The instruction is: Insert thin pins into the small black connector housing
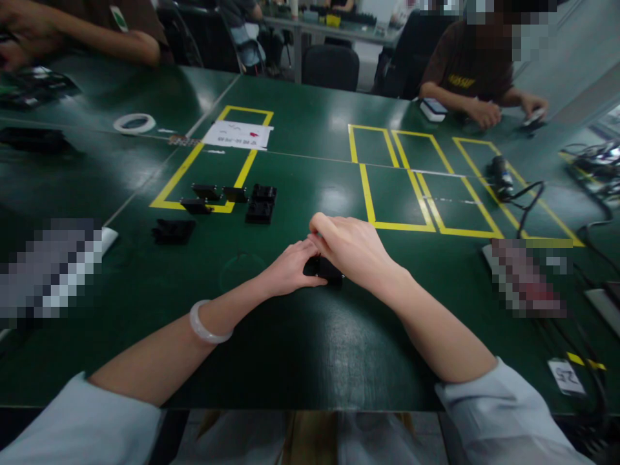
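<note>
In front of me on the green table (290, 349) sits a small black rectangular part (331, 271), partly covered by my hands. My left hand (290, 266) grips its left side, with the thumb along the near edge and the fingers behind. Over the top arches my right hand (356, 245), its fingers bent down and pressed together at the far side of the part. What the right fingertips pinch is hidden. To the left stand several similar black blocks (196, 206), a black double holder (261, 204) and another dark piece (173, 231).
Yellow tape outlines (398, 226) mark the table. A paper sign (237, 135) and a white tape roll (134, 123) lie farther back. At right are a black cylindrical tool (502, 177) with a cable and a blurred-out device (526, 278). Two people work across the table.
</note>
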Available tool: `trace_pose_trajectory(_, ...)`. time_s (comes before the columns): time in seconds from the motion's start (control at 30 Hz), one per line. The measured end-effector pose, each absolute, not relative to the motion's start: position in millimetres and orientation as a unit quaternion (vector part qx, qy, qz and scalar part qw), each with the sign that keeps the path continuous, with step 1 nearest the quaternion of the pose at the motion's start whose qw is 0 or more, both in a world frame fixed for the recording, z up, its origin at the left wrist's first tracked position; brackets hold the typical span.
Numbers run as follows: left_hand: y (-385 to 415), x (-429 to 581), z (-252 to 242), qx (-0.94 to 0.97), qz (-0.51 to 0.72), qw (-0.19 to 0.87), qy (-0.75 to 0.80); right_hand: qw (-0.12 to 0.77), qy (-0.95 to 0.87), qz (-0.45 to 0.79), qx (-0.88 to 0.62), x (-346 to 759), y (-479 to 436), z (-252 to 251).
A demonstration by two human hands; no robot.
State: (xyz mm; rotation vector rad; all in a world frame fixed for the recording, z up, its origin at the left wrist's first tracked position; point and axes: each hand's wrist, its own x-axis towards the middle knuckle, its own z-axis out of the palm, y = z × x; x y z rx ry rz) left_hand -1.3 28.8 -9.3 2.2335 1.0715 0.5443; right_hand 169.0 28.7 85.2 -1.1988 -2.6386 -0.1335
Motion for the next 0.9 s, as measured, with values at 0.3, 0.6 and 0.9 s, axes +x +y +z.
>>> trace_pose_trajectory(0.3, 29.4, -0.5, -7.8, 0.84, 0.206, 0.297, 0.404, 0.111, -0.896, -0.036, -0.429, 168.2, 28.3, 85.6)
trace_pose_trajectory(0.6, 29.5, -1.7, -11.5, 0.845, 0.202, 0.287, 0.404, 0.119, -0.9, -0.027, -0.418, 170.7, 30.8, 85.2)
trace_pose_trajectory(0.9, 28.4, 0.5, -6.0, 0.84, 0.203, 0.295, 0.407, 0.114, -0.899, -0.025, -0.422, 169.1, 27.5, 89.0)
